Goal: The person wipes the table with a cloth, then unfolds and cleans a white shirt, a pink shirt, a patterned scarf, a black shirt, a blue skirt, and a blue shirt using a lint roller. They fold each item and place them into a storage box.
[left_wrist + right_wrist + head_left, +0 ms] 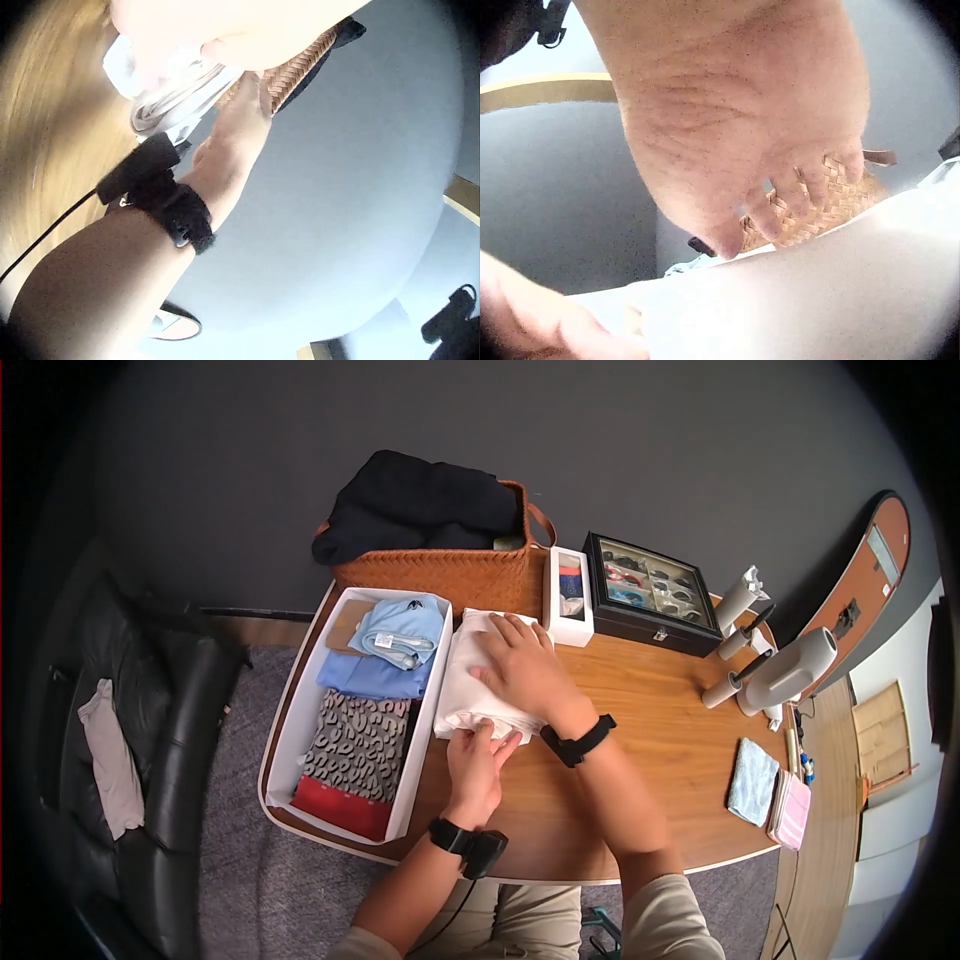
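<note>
A folded white garment lies on the table, its layered near edge showing in the left wrist view. My right hand is laid across its top with the fingers spread and pointing away from me. In the right wrist view the right hand's fingers reach straight down toward the white cloth. At the near edge my left hand pinches the cloth between fingers and thumb; part of that grip is hidden under the fold.
Left of the garment stands a white box with folded clothes in it. Behind are a woven basket with dark cloth, a narrow white box and a black glasses case. Bottles and folded towels sit at the right.
</note>
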A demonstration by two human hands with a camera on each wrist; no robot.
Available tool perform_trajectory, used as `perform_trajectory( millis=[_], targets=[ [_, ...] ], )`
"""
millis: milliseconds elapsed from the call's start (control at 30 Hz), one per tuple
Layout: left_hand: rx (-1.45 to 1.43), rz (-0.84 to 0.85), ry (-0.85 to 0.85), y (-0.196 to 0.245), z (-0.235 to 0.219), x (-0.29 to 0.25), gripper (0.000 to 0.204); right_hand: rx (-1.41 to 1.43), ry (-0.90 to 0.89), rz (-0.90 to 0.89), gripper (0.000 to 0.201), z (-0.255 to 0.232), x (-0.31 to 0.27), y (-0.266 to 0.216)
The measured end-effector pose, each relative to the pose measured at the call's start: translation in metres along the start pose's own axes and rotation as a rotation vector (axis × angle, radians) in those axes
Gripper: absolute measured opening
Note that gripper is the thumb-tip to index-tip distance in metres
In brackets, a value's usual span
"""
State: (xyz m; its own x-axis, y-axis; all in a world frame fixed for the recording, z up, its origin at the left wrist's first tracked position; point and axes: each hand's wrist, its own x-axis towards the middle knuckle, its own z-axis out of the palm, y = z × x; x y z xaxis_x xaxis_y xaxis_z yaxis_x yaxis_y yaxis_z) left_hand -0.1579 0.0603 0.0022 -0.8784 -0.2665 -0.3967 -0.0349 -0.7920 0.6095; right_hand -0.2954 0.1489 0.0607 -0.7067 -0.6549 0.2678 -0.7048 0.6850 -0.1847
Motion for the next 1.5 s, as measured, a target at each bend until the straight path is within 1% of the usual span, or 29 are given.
perform_trajectory(
  millis=[33,100,133,200,233,300,333,467,533,600,667,733,800,833,900,967,1000,1067,1100,1133,1167,1233,1267,1300,1333,1367,1433,1467,1500],
  targets=[
    [0.002,-0.007,-0.020,0.000,-0.001,-0.001,0.020,-0.001,0.000,0.004,0.059,0.002,-0.003,-0.002],
    [-0.007,0.002,-0.015,-0.005,-0.001,-0.003,0.019,0.060,-0.093,0.137,0.069,0.010,-0.006,-0.002],
    [-0.018,0.015,-0.008,-0.006,0.000,-0.002,0.018,0.055,-0.086,0.135,0.069,0.018,-0.005,-0.005],
    [-0.036,0.000,-0.014,-0.007,-0.004,-0.001,0.019,-0.011,-0.131,0.089,0.080,0.037,-0.002,-0.018],
    [-0.054,-0.019,-0.015,-0.009,-0.005,0.000,0.020,-0.015,-0.130,0.086,0.080,0.040,0.002,-0.022],
    [-0.078,-0.023,-0.007,-0.011,-0.010,0.003,0.020,-0.021,-0.235,0.098,0.082,0.045,0.008,-0.028],
    [-0.098,-0.031,0.002,-0.012,-0.013,0.005,0.021,-0.007,-0.251,0.117,0.080,0.047,0.012,-0.029],
    [-0.121,-0.068,-0.007,-0.015,-0.021,0.010,0.023,-0.032,-0.263,0.129,0.082,0.056,0.009,-0.029],
    [-0.134,-0.086,-0.030,-0.017,-0.026,0.008,0.024,-0.024,-0.200,0.128,0.085,0.067,0.006,-0.027],
    [-0.127,-0.107,-0.065,-0.020,-0.034,0.009,0.024,-0.011,-0.209,0.135,0.087,0.066,0.006,-0.027],
    [-0.117,-0.117,-0.110,-0.010,-0.036,-0.006,0.025,-0.004,-0.212,0.145,0.089,0.063,0.004,-0.027],
    [-0.107,-0.214,-0.093,0.004,-0.040,-0.033,0.028,-0.041,-0.198,0.138,0.089,0.063,0.004,-0.028],
    [-0.083,-0.170,-0.106,0.019,-0.048,-0.080,0.027,-0.129,-0.181,0.129,0.089,0.058,0.001,-0.036],
    [-0.060,-0.149,-0.112,0.026,-0.053,-0.109,0.026,-0.215,-0.113,0.116,0.086,0.059,-0.002,-0.042],
    [-0.040,-0.112,-0.132,0.045,-0.076,-0.160,0.028,-0.258,-0.014,0.108,0.082,0.060,-0.009,-0.048],
    [0.058,0.070,-0.280,0.066,-0.105,-0.197,0.032,-0.139,0.097,0.115,0.072,0.040,-0.033,-0.068],
    [0.093,0.127,-0.295,0.079,-0.118,-0.213,0.036,-0.110,0.167,0.089,0.067,0.029,-0.048,-0.075],
    [0.239,0.266,-0.234,0.096,-0.144,-0.230,0.029,-0.032,0.288,0.042,0.058,0.016,-0.083,-0.085],
    [0.329,0.323,-0.183,0.101,-0.156,-0.234,0.027,0.014,0.334,0.020,0.054,0.011,-0.105,-0.089],
    [0.380,0.417,-0.167,0.099,-0.175,-0.229,0.025,0.046,0.310,-0.006,0.052,0.005,-0.129,-0.093],
    [0.356,0.485,-0.149,0.100,-0.191,-0.221,0.025,0.078,0.285,-0.028,0.051,-0.002,-0.154,-0.097],
    [0.441,0.599,-0.143,0.112,-0.213,-0.209,0.020,0.235,0.170,0.004,0.050,-0.016,-0.200,-0.105],
    [0.445,0.594,-0.144,0.124,-0.214,-0.211,0.020,0.238,0.102,0.041,0.051,-0.011,-0.222,-0.101],
    [0.673,0.689,-0.083,0.143,-0.205,-0.211,0.018,0.241,0.036,0.076,0.052,-0.007,-0.240,-0.097],
    [0.903,0.779,-0.021,0.160,-0.196,-0.208,0.016,0.244,0.037,0.080,0.052,-0.002,-0.258,-0.096],
    [0.904,0.780,-0.024,0.174,-0.186,-0.200,0.016,0.223,0.000,0.110,0.053,0.002,-0.272,-0.094],
    [1.222,0.931,-0.101,0.199,-0.162,-0.177,0.018,0.201,-0.033,0.142,0.054,0.011,-0.286,-0.090],
    [1.226,0.924,-0.109,0.207,-0.153,-0.164,0.018,0.147,-0.008,0.122,0.055,0.015,-0.293,-0.092],
    [1.426,0.877,-0.141,0.212,-0.144,-0.149,0.024,0.095,0.016,0.106,0.055,0.020,-0.299,-0.092]
  ],
)
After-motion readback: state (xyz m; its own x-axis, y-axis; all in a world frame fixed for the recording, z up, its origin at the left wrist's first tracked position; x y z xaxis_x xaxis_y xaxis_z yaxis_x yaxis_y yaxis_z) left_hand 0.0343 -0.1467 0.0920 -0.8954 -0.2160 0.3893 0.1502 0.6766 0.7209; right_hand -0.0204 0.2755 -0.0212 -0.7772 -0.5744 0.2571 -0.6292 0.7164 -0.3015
